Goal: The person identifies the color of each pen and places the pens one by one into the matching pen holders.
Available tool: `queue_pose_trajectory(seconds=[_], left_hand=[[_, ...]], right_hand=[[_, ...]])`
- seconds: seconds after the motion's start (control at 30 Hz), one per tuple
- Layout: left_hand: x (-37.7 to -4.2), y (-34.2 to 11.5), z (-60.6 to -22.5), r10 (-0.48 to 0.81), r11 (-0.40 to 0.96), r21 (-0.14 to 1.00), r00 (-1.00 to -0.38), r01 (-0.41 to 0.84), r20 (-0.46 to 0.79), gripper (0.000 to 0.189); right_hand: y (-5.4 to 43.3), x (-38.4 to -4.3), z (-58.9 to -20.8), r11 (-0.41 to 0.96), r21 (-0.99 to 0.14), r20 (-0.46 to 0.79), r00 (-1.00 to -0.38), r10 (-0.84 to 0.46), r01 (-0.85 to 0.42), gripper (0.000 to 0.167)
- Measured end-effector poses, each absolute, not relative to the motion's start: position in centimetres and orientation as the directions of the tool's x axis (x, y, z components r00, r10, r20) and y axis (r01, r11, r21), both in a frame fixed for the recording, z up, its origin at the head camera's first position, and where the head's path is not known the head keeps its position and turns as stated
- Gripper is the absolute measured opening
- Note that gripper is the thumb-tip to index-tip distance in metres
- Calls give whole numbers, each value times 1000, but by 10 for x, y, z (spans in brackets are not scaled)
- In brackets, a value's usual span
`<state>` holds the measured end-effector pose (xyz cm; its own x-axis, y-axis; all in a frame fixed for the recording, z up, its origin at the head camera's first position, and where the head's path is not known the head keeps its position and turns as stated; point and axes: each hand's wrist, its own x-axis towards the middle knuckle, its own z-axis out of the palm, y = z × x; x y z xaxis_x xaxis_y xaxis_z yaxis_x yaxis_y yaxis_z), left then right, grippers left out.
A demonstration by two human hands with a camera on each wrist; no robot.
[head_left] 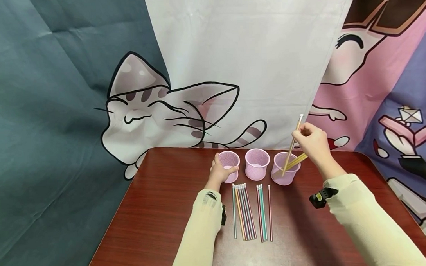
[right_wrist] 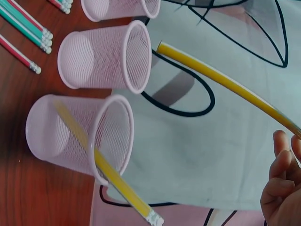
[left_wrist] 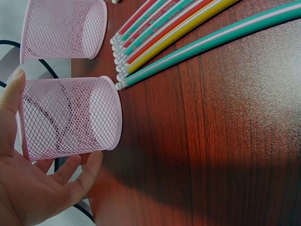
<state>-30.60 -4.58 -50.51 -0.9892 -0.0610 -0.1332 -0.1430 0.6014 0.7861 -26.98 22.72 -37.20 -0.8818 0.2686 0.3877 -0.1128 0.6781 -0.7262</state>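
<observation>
My left hand (head_left: 218, 174) holds the left pink mesh pencil cup (left_wrist: 70, 117), thumb on one side and fingers round the other. The cup stands upright on the table. My right hand (head_left: 313, 144) pinches a yellow pencil (right_wrist: 225, 82) near its eraser end. The pencil slants down, its lower tip overlapping the right mesh cup (head_left: 278, 178) in the head view but apart from the rim in the right wrist view. Inside that cup leans a yellow pencil (right_wrist: 123, 187), eraser end out. Between them stands the middle mesh cup (head_left: 257, 170).
On the table (head_left: 159, 213), a row of several striped pencils (head_left: 244, 212) lies before the left cup, with a green pencil (head_left: 234, 212) at its left. A smaller group (head_left: 262, 213) and a single red pencil (head_left: 270, 213) lie further right. A printed cloth (head_left: 266, 49) hangs behind.
</observation>
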Motion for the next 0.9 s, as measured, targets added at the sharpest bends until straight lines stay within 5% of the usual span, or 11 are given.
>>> queue_pose_trajectory(seconds=[0.47,0.9], left_hand=[[-305,-47,-504,-56,589,796,-990,-138,-131,102],[-307,-46,-506,-61,594,790,-988,-149,-141,103]], right_hand=[[254,-271,-385,719,-695,374,-858,351,-8,15],[255,-267,-433,816,-577,307,-918,250,29,25]])
